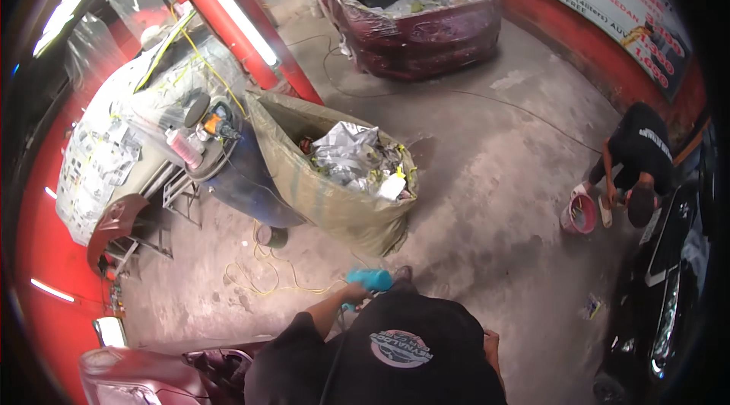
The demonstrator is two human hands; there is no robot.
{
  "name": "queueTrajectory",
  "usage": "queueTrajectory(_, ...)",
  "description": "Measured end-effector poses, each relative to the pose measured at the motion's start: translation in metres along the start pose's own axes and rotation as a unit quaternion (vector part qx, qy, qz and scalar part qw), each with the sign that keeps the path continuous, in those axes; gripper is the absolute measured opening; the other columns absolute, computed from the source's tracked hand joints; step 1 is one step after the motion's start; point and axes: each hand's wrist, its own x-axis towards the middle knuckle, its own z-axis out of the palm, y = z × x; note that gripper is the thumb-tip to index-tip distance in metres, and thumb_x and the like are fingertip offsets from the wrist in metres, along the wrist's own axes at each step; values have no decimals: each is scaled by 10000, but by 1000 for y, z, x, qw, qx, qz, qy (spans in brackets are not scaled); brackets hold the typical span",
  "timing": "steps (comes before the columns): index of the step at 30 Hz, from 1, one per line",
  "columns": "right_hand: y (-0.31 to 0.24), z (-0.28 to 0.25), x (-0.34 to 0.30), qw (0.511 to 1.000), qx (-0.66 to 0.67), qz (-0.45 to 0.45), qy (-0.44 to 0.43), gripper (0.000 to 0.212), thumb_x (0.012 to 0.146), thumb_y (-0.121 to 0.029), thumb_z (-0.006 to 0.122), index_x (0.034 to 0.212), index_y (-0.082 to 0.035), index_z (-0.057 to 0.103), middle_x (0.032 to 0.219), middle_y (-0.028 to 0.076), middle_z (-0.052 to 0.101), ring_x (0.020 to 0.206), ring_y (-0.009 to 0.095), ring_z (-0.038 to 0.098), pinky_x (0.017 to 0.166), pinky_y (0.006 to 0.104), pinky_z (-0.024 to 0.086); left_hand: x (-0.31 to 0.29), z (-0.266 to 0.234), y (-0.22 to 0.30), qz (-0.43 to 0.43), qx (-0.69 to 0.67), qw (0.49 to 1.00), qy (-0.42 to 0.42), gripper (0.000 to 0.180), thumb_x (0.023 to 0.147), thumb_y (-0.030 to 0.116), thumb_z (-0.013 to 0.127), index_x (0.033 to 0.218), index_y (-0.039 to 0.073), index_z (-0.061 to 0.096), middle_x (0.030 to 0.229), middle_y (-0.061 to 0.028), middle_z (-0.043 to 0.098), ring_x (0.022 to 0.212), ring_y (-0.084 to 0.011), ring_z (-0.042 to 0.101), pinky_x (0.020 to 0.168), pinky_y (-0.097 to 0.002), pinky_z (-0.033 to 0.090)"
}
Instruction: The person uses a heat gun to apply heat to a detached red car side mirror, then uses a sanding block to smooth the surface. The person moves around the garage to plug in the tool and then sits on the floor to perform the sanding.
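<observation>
Head view: at the lower centre of the frame, the teal tool is in the grasp of the left hand, while the right hand shows beside the torso at lower right of centre, too partly hidden to tell whether it grips anything. Its rounded casing looks stiff and smooth, probably plastic, so I would expect moderate weight, some slipperiness and a surface that dislikes knocks, best held around the narrower part under the body. Outward lie a yellow cord on the floor to the left and a paper-filled sack above.
</observation>
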Motion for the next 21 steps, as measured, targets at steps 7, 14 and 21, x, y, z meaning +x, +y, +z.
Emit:
queueTrajectory(7,-76,14,37,992,79,91,-48,423,810,37,666,1229,61,620,721,169,676,541,233,655,447,352,514,-20,-16,-49,50,92,994,21,389,771,352,755,976,21,754,909,-97,714,861,-201,670,749,-363,526)
queueTrajectory(14,-131,66,56,998,-23,4,-57,386,760,43,658,1143,70,694,780,191,710,576,246,682,512,355,548,0,-50,-91,-16,-10,999,38,449,843,386,772,1178,88,751,993,-110,736,805,-195,722,733,-341,562)
queueTrajectory(21,-139,113,103,993,-81,-64,-59,330,767,-29,674,1075,77,729,776,176,740,639,198,712,653,345,581,26,-92,-55,18,-34,999,1,464,870,434,730,1166,77,730,951,-125,722,898,-239,681,802,-401,530)
